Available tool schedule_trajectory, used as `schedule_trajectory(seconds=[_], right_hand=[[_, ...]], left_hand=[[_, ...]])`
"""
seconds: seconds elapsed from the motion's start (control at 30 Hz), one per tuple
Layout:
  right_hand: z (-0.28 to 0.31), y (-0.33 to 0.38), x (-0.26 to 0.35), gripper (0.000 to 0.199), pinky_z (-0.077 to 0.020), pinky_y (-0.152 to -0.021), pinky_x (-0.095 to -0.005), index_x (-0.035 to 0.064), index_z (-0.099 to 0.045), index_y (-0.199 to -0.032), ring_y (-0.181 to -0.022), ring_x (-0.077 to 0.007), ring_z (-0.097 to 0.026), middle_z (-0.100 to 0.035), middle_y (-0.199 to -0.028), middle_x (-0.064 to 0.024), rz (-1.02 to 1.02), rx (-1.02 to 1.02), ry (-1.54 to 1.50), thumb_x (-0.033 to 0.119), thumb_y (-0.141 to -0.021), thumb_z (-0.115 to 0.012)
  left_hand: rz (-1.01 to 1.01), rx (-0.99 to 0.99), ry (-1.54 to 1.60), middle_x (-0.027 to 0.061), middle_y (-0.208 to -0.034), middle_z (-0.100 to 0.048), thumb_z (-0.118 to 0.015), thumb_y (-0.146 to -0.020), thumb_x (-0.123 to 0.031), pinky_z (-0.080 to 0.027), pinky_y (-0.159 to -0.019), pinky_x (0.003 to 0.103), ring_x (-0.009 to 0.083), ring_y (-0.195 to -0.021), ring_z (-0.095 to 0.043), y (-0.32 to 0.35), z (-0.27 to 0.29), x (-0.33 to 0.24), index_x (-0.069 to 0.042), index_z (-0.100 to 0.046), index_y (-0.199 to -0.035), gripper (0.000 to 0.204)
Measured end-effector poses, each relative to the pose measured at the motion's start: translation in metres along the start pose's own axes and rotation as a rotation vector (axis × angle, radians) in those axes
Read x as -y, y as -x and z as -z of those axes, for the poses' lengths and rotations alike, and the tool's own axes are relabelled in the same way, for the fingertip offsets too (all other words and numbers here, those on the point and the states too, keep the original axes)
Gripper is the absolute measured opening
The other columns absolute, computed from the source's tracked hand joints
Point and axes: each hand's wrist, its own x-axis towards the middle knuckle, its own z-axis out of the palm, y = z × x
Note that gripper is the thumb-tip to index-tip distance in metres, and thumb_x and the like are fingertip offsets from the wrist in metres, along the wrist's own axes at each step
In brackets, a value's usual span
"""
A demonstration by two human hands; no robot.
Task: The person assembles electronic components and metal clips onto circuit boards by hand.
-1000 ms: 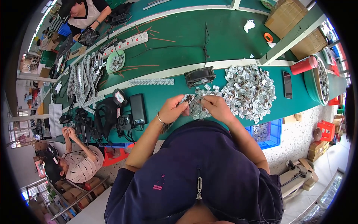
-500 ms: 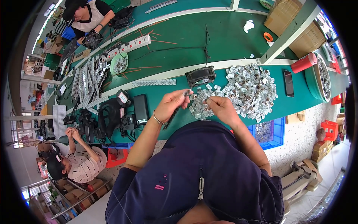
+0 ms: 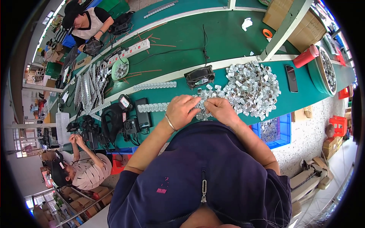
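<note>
My left hand (image 3: 183, 111) is closed around the end of a strip of clear segments (image 3: 153, 107), which sticks out to the left over the black power bank-like box (image 3: 143, 114). Close beside it, my right hand (image 3: 222, 110) pinches thumb and forefinger together at the near-left edge of the loose pieces; what lies between those fingertips is too small to make out. A big heap of small clear pieces with metallic parts (image 3: 253, 89) spreads to the right of both hands. Another such strip (image 3: 155, 86) lies flat beyond the left hand.
A small black fan (image 3: 199, 76) stands behind my hands. A phone (image 3: 291, 79), a red cup (image 3: 305, 56) and a filled green tub (image 3: 314, 81) are at the right. Leftward lie black devices with cables (image 3: 110, 121) and stacked strips (image 3: 91, 85). Two people work at the left.
The strip at my left hand has swung from hanging edge-on below the wrist to stretching out leftward. My left hand has turned palm down and moved nearer the right hand.
</note>
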Motion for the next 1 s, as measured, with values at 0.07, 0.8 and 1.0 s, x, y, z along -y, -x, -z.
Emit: schedule_trajectory(seconds=[0.07,0.8,1.0], right_hand=[[0.002,0.001,-0.004,0.031,-0.0328,-0.049,-0.0256,0.0008,-0.057,-0.064,-0.053,-0.0065,-0.038,-0.045,-0.053,0.0004,0.032,-0.006,0.007,0.021,-0.087,-0.053],[0.012,0.004,0.004,0.029,-0.0382,-0.047,-0.0222,0.0043,-0.055,-0.065,-0.050,-0.0059,-0.046,-0.050,-0.056,0.0006,-0.020,0.254,0.218,0.023,-0.087,-0.055],[0.006,0.014,0.008,0.029,-0.0400,-0.048,-0.0235,0.0028,-0.054,-0.066,-0.050,-0.0069,-0.048,-0.052,-0.056,-0.0006,-0.054,0.236,0.249,0.023,-0.087,-0.055]], left_hand=[[-0.020,0.057,0.007,0.0093,-0.087,-0.060,-0.070,-0.069,-0.018,-0.046,-0.065,0.035,0.0269,-0.077,-0.057,-0.002,-0.002,0.000,-0.006,-0.061,-0.104,0.038],[0.486,0.725,0.682,0.0035,-0.069,-0.061,-0.058,-0.085,-0.023,-0.046,-0.052,0.024,0.0075,-0.061,-0.060,-0.003,-0.021,0.015,-0.004,-0.061,-0.086,0.019],[0.572,0.649,0.863,-0.0007,-0.065,-0.058,-0.055,-0.088,-0.021,-0.042,-0.045,0.021,0.0061,-0.050,-0.054,0.013,-0.026,0.013,-0.004,-0.058,-0.078,0.020]])
